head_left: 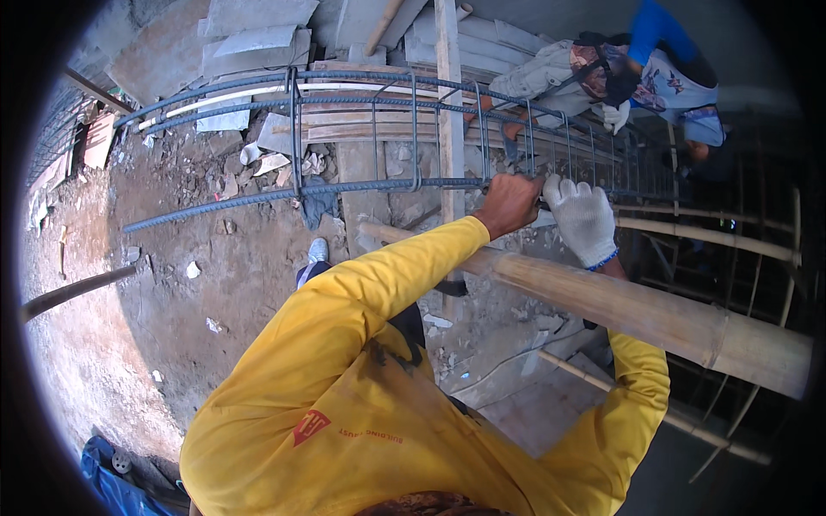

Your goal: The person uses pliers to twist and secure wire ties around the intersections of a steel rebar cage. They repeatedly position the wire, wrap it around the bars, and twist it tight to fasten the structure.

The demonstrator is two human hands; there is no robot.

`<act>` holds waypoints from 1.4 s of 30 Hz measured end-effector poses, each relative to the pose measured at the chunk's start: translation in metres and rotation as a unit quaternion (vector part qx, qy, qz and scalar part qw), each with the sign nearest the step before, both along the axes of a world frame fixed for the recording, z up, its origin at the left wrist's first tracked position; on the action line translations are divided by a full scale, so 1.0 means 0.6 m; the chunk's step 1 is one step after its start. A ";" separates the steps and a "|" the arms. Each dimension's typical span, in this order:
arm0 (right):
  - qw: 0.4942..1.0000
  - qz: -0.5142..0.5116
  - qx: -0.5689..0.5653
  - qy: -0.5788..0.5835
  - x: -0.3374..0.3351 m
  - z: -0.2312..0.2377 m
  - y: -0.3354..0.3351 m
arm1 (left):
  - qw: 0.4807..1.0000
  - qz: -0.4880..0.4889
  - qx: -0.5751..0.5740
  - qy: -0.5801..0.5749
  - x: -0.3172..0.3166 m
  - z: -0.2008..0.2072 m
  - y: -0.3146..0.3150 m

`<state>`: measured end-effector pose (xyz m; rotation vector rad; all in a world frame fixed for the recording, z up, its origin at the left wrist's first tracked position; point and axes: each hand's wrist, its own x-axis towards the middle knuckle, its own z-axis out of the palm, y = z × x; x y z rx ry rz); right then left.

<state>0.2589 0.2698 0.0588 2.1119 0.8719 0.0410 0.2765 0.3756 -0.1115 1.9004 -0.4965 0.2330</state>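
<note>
A long cage of ribbed steel rebar, with square stirrups around its bars, stretches across the view in front of me. My left hand, bare, is closed in a fist at the near lower bar; a small dark thing shows by its fingers, too hidden to name. Close to its right, my right hand in a white knitted glove has its fingers curled over the same rebar. A thick bamboo pole runs beneath both forearms, slanting down to the right.
A co-worker in a blue-sleeved top bends over the cage's far right end. An upright timber post stands by the cage. Thinner bamboo poles cross the dark right side. Broken tiles and rubble litter the dirt floor.
</note>
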 end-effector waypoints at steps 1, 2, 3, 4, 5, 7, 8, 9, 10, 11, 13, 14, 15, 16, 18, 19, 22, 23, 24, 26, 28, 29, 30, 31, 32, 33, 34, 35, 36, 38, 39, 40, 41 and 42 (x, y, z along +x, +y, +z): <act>1.000 0.001 -0.003 0.016 0.012 -0.002 -0.001 | 1.000 0.012 -0.017 -0.002 0.005 0.002 0.001; 1.000 0.007 -0.008 0.027 0.023 -0.001 -0.002 | 0.999 0.020 -0.026 0.004 0.008 0.004 0.001; 1.000 0.020 -0.005 0.017 0.040 0.003 -0.001 | 0.999 0.030 -0.032 0.005 0.016 0.005 0.003; 0.999 0.022 -0.015 0.034 0.053 0.007 0.002 | 0.999 0.034 -0.037 0.016 0.017 0.006 0.003; 0.999 0.031 -0.018 0.040 0.067 0.010 0.006 | 0.998 0.041 -0.040 0.032 0.024 0.008 0.004; 0.997 0.045 -0.025 0.050 0.086 0.018 0.014 | 0.996 0.045 -0.048 0.057 0.031 0.012 0.005; 0.997 0.047 -0.030 0.055 0.089 0.020 0.017 | 0.996 0.040 -0.051 0.066 0.034 0.013 0.007; 0.996 0.058 -0.028 0.054 0.091 0.022 0.020 | 0.995 0.035 -0.060 0.066 0.039 0.015 0.009; 0.997 0.059 -0.018 0.053 0.088 0.022 0.023 | 0.996 0.014 -0.045 0.075 0.042 0.016 0.012; 0.997 0.032 -0.014 0.063 0.084 0.022 0.024 | 0.997 -0.008 -0.035 0.074 0.044 0.018 0.015; 0.998 -0.010 -0.003 0.063 0.070 0.020 0.025 | 0.997 -0.029 -0.027 0.061 0.040 0.018 0.021; 0.994 -0.061 0.014 0.087 0.063 0.018 0.024 | 0.998 -0.028 -0.030 0.046 0.035 0.018 0.023; 0.988 -0.110 0.030 0.105 0.055 0.017 0.023 | 0.998 -0.020 -0.031 0.043 0.028 0.016 0.023; 0.979 -0.154 0.048 0.126 0.052 0.016 0.023 | 0.999 0.022 -0.022 -0.030 0.020 0.015 0.022; 0.946 -0.254 0.097 0.174 0.048 0.015 0.023 | 0.981 0.109 -0.002 -0.163 0.002 0.011 0.012; 0.921 -0.309 0.118 0.206 0.047 0.014 0.024 | 0.985 0.108 -0.002 -0.134 -0.004 0.008 0.006; 0.908 -0.322 0.139 0.227 0.044 0.014 0.027 | 0.994 0.078 -0.019 -0.070 -0.008 -0.002 -0.017; 0.918 -0.305 0.148 0.207 0.042 0.014 0.029 | 0.996 0.067 -0.027 -0.054 -0.005 -0.005 -0.023; 0.941 -0.264 0.103 0.186 0.037 0.013 0.031 | 0.997 0.067 -0.034 -0.032 -0.004 -0.008 -0.028; 0.975 -0.187 0.020 0.115 0.027 0.012 0.033 | 0.992 0.094 -0.073 -0.038 0.000 -0.010 -0.034; 0.995 -0.088 0.011 0.040 0.022 0.010 0.034 | 0.988 0.114 -0.098 -0.032 0.003 -0.009 -0.035; 0.999 -0.047 0.004 0.009 0.022 0.010 0.035 | 0.987 0.116 -0.105 -0.024 0.004 -0.007 -0.034; 0.998 -0.058 -0.013 0.021 0.023 0.010 0.036 | 0.987 0.116 -0.111 -0.015 0.005 -0.005 -0.033; 0.998 -0.059 -0.022 0.031 0.028 0.010 0.037 | 0.987 0.113 -0.113 -0.008 0.005 -0.002 -0.031; 0.999 -0.037 -0.013 0.024 0.033 0.011 0.038 | 0.987 0.112 -0.116 -0.001 0.006 0.001 -0.030; 0.997 -0.058 -0.034 0.046 0.041 0.013 0.040 | 0.987 0.113 -0.118 0.008 0.006 0.004 -0.029; 0.996 -0.056 -0.038 0.051 0.046 0.015 0.042 | 0.988 0.106 -0.114 0.024 0.006 0.006 -0.029; 0.997 -0.043 -0.033 0.048 0.053 0.017 0.044 | 0.988 0.100 -0.109 0.042 0.008 0.009 -0.029; 0.997 -0.046 -0.036 0.058 0.060 0.019 0.047 | 0.987 0.107 -0.114 0.047 0.008 0.011 -0.028; 0.994 -0.064 -0.045 0.078 0.070 0.024 0.051 | 0.983 0.112 -0.136 0.044 0.010 0.013 -0.029; 0.997 -0.035 -0.034 0.058 0.072 0.025 0.052 | 0.983 0.112 -0.141 0.044 0.012 0.014 -0.029; 0.996 -0.038 -0.042 0.062 0.075 0.027 0.052 | 0.981 0.126 -0.145 0.039 0.015 0.016 -0.029; 0.995 -0.046 -0.056 0.075 0.075 0.028 0.052 | 0.980 0.125 -0.140 0.058 0.016 0.017 -0.029; 0.996 -0.025 -0.058 0.058 0.075 0.028 0.050 | 0.982 0.108 -0.134 0.074 0.019 0.018 -0.029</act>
